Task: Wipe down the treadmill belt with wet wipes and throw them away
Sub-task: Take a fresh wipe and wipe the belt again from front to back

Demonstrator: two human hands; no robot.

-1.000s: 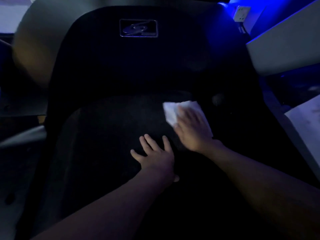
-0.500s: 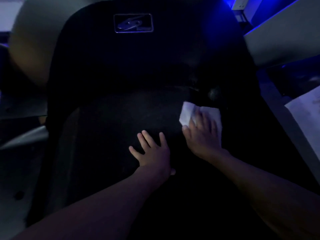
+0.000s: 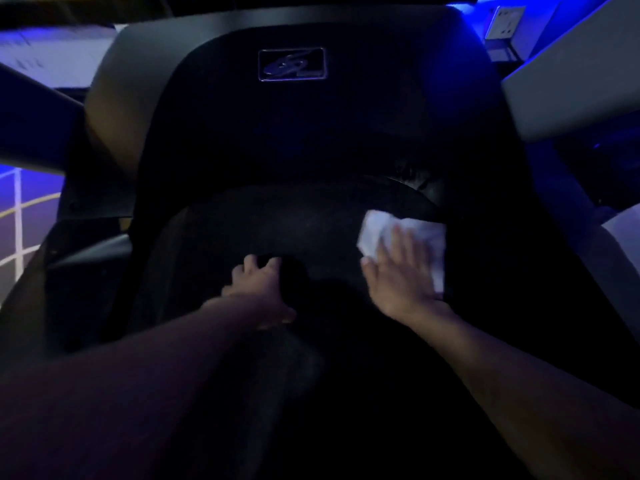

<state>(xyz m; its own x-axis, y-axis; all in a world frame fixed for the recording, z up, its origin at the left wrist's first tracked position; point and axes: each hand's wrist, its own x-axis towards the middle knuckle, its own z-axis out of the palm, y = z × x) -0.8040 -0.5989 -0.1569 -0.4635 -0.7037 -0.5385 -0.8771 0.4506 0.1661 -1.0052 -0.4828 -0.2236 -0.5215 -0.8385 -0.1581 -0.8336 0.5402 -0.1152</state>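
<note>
The black treadmill belt (image 3: 294,233) fills the dim middle of the view. A white wet wipe (image 3: 424,237) lies spread on the belt's right side near its far end. My right hand (image 3: 398,275) presses flat on the wipe with straight fingers. My left hand (image 3: 258,284) rests on the belt to the left of it, its fingers bent at the tips; it holds nothing that I can see.
The treadmill's dark motor cover with a logo badge (image 3: 291,64) rises beyond the belt. A grey side rail (image 3: 568,84) runs at the right, a wall socket (image 3: 504,20) above it. Blue-lit floor with white lines (image 3: 17,230) lies at the left.
My right hand has slid the wipe to the right and farther up the belt. My left hand's fingers have gone from spread flat to bent.
</note>
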